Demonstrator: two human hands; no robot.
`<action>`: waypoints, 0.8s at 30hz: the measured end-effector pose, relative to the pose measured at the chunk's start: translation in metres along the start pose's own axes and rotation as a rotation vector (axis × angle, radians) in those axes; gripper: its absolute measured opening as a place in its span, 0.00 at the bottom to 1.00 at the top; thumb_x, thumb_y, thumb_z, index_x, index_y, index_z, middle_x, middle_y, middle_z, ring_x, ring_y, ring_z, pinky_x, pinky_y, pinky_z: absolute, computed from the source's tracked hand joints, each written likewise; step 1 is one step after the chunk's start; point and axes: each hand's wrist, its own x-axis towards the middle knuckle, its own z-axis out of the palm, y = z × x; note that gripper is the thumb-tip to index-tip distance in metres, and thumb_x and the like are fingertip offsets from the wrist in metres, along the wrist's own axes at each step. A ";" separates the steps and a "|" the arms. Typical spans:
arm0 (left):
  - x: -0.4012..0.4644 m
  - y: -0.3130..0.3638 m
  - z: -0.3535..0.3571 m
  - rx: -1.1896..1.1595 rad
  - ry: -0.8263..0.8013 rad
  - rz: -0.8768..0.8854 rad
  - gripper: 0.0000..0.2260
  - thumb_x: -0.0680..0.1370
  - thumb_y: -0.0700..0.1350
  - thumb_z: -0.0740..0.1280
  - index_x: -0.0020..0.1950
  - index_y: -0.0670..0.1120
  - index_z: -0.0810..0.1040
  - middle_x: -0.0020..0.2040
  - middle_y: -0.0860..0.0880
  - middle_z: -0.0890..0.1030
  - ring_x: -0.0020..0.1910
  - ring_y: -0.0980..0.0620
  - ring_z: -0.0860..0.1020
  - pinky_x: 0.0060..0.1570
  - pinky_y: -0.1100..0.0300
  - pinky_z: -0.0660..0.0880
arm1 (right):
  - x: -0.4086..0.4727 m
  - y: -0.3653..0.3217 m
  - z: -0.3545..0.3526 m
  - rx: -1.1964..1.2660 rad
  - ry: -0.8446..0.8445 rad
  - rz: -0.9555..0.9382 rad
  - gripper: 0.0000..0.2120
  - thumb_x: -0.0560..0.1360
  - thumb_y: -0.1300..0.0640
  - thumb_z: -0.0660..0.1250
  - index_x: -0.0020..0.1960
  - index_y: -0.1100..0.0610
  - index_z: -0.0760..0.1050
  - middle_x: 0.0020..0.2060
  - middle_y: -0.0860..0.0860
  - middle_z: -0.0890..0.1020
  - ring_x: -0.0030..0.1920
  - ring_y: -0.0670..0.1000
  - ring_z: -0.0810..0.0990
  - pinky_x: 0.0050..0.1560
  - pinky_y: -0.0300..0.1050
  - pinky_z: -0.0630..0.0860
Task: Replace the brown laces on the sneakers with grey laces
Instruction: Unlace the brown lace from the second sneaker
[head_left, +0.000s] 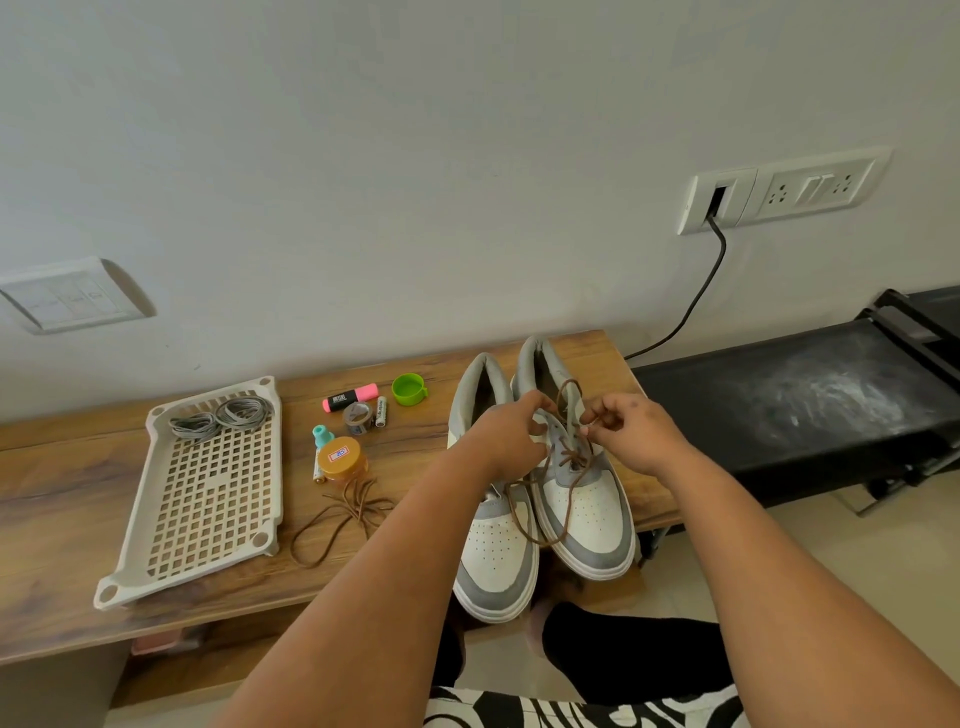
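Two white and grey sneakers stand side by side on the wooden table. The left sneaker has no lace. The right sneaker still carries a brown lace, loosened and looping down over its toe. My left hand grips the right sneaker's upper near the eyelets. My right hand pinches a strand of that brown lace just above the tongue. A second brown lace lies loose on the table. Two coiled grey laces sit at the far end of a white perforated tray.
Between tray and sneakers lie a pink highlighter, a green cap, a tape roll, a battery, a teal-capped bottle and an orange-lidded jar. A black bench adjoins the table's right edge.
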 end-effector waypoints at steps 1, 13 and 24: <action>0.000 0.000 0.000 -0.001 0.000 0.000 0.22 0.78 0.41 0.66 0.71 0.53 0.66 0.66 0.46 0.78 0.59 0.48 0.77 0.56 0.57 0.76 | -0.001 0.000 0.001 0.008 -0.003 -0.004 0.04 0.74 0.54 0.72 0.48 0.52 0.80 0.43 0.48 0.79 0.46 0.48 0.78 0.44 0.39 0.74; 0.000 -0.002 -0.001 -0.012 -0.017 -0.006 0.24 0.78 0.40 0.66 0.72 0.54 0.65 0.67 0.47 0.77 0.60 0.48 0.77 0.53 0.60 0.74 | -0.004 -0.005 -0.019 -0.672 -0.420 0.336 0.05 0.79 0.57 0.64 0.47 0.58 0.74 0.41 0.51 0.75 0.47 0.51 0.77 0.49 0.43 0.74; 0.000 -0.002 0.000 -0.004 -0.017 -0.014 0.23 0.78 0.41 0.67 0.71 0.54 0.66 0.66 0.48 0.78 0.61 0.48 0.76 0.56 0.57 0.74 | 0.004 -0.009 0.004 -0.137 -0.108 0.038 0.05 0.78 0.49 0.66 0.45 0.48 0.74 0.44 0.48 0.78 0.46 0.49 0.77 0.48 0.45 0.75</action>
